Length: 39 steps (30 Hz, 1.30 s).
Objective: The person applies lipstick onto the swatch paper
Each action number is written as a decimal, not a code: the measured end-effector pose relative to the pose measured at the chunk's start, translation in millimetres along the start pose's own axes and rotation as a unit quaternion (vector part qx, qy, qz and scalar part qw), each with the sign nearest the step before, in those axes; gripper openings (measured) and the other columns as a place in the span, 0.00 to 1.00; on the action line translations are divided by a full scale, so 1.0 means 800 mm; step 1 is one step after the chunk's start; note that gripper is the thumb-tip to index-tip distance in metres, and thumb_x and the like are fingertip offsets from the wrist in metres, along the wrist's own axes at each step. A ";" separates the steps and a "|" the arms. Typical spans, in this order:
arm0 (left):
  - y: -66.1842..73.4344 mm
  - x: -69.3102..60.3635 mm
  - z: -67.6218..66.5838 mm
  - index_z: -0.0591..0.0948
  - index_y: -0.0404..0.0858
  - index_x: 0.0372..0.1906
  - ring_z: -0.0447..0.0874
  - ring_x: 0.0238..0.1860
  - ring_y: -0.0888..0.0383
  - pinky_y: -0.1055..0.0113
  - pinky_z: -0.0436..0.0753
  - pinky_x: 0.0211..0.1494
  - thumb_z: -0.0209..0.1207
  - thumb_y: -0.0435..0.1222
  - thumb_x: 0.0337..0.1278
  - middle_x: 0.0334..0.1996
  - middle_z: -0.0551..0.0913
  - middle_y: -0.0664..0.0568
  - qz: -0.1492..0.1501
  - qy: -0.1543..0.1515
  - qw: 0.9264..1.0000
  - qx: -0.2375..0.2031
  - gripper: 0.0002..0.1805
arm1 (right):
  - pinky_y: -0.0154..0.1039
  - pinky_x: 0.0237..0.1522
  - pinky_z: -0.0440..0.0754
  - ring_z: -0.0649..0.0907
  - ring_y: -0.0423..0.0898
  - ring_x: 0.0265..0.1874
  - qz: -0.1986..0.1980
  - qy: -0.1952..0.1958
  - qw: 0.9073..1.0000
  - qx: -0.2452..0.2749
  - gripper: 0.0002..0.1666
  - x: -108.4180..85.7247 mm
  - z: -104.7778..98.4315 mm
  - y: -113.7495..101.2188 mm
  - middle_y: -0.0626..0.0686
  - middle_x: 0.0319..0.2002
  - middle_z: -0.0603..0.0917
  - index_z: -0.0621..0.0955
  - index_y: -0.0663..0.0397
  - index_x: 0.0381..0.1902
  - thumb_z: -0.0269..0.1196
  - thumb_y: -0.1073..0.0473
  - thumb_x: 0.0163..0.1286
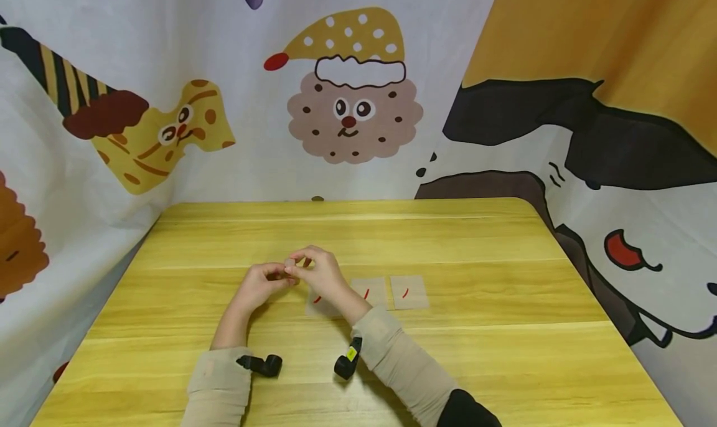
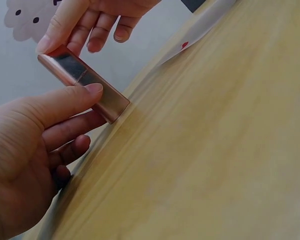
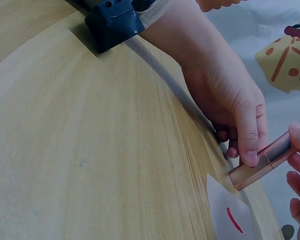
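A rose-gold lipstick tube with a seam partway along it is held between the two hands above the table. The left hand pinches its lower part between thumb and fingers. At the upper end, the right hand grips it with thumb and fingertips, as the right wrist view of the tube also shows. Both parts meet at the seam. Below and beside the right arm lies a row of pale paper squares: a left one partly covered by the arm, a middle one and a right one. Each bears a short red stroke.
The light wooden table has a rounded far edge. Behind it hangs a curtain printed with cartoon figures. Black wrist cameras, one on the left sleeve and one on the right, stick out over the table.
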State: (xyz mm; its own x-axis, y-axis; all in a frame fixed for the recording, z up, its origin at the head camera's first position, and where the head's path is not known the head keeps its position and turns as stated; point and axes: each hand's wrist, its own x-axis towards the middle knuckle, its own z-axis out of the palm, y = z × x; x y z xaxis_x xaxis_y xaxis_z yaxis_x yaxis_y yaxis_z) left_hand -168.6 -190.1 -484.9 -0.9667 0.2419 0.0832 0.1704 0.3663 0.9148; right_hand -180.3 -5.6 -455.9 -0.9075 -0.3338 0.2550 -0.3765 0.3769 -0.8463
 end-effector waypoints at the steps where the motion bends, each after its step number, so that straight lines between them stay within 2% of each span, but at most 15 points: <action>1: 0.000 0.000 0.000 0.86 0.35 0.42 0.78 0.38 0.50 0.63 0.78 0.41 0.67 0.33 0.55 0.37 0.84 0.47 -0.001 -0.001 1.000 -0.002 0.10 | 0.31 0.31 0.77 0.79 0.40 0.37 0.001 0.000 1.000 0.002 0.13 0.000 0.000 0.000 0.42 0.39 0.83 0.85 0.50 0.42 0.69 0.53 0.60; 13: -0.002 -0.001 -0.001 0.85 0.32 0.43 0.79 0.38 0.51 0.65 0.79 0.41 0.65 0.30 0.55 0.37 0.84 0.47 0.000 -0.002 1.000 -0.007 0.10 | 0.31 0.31 0.78 0.78 0.38 0.37 0.009 -0.007 1.000 0.000 0.15 0.000 0.000 0.002 0.40 0.40 0.82 0.84 0.49 0.46 0.69 0.53 0.61; 14: 0.005 -0.002 -0.002 0.85 0.32 0.43 0.79 0.38 0.50 0.65 0.79 0.41 0.65 0.29 0.55 0.37 0.84 0.46 0.000 -0.004 1.000 -0.008 0.10 | 0.31 0.31 0.78 0.78 0.38 0.37 0.007 -0.007 1.000 0.000 0.15 0.000 0.000 0.002 0.40 0.40 0.82 0.84 0.49 0.46 0.68 0.53 0.61; 18: 0.005 -0.002 -0.002 0.85 0.32 0.43 0.79 0.37 0.50 0.65 0.78 0.40 0.65 0.29 0.55 0.36 0.84 0.46 0.002 -0.004 1.000 -0.010 0.09 | 0.31 0.31 0.78 0.78 0.38 0.37 0.002 -0.009 1.000 0.001 0.16 -0.001 0.000 0.002 0.41 0.40 0.82 0.84 0.50 0.47 0.69 0.54 0.61; 20: 0.006 -0.003 -0.002 0.85 0.32 0.42 0.79 0.37 0.50 0.64 0.79 0.40 0.65 0.28 0.55 0.36 0.84 0.45 0.000 -0.005 1.000 -0.010 0.09 | 0.30 0.30 0.78 0.78 0.38 0.37 0.000 -0.009 1.000 0.000 0.16 -0.001 -0.001 0.002 0.41 0.40 0.82 0.84 0.50 0.47 0.69 0.55 0.61; 21: -0.001 -0.001 -0.001 0.85 0.32 0.43 0.79 0.37 0.51 0.65 0.79 0.40 0.65 0.29 0.55 0.36 0.84 0.47 0.003 -0.005 1.000 -0.009 0.10 | 0.30 0.31 0.78 0.78 0.39 0.37 -0.001 -0.009 1.000 -0.001 0.16 -0.001 -0.001 0.002 0.41 0.40 0.82 0.84 0.50 0.47 0.69 0.55 0.61; 28: -0.001 -0.002 -0.002 0.85 0.32 0.43 0.79 0.38 0.51 0.65 0.78 0.41 0.66 0.30 0.55 0.37 0.84 0.45 0.011 -0.001 1.000 0.000 0.10 | 0.30 0.32 0.77 0.79 0.42 0.39 -0.005 -0.014 1.000 -0.015 0.18 -0.003 -0.005 -0.002 0.42 0.41 0.82 0.83 0.51 0.49 0.68 0.55 0.62; 35: 0.003 -0.003 -0.004 0.84 0.34 0.44 0.77 0.40 0.51 0.62 0.77 0.44 0.67 0.33 0.54 0.39 0.83 0.46 -0.013 -0.002 1.000 0.002 0.13 | 0.31 0.33 0.77 0.78 0.42 0.40 -0.004 -0.020 1.000 -0.020 0.20 -0.006 -0.015 -0.005 0.41 0.45 0.82 0.83 0.51 0.51 0.68 0.53 0.62; 39: 0.005 -0.004 -0.009 0.84 0.34 0.47 0.77 0.43 0.50 0.59 0.77 0.46 0.68 0.36 0.53 0.43 0.83 0.45 -0.017 0.001 1.000 0.002 0.16 | 0.31 0.33 0.77 0.77 0.41 0.40 -0.017 -0.015 0.999 -0.027 0.21 -0.007 -0.020 -0.005 0.42 0.45 0.81 0.82 0.52 0.52 0.68 0.51 0.62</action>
State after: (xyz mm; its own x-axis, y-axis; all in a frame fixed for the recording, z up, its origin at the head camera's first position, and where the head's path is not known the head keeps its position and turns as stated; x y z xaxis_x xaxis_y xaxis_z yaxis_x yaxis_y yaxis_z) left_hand -166.2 -195.8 -478.8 -0.9723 0.2276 0.0530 0.1384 0.3780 0.9154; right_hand -176.8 8.7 -446.0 -0.8879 -0.3737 0.2684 -0.4177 0.4098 -0.8109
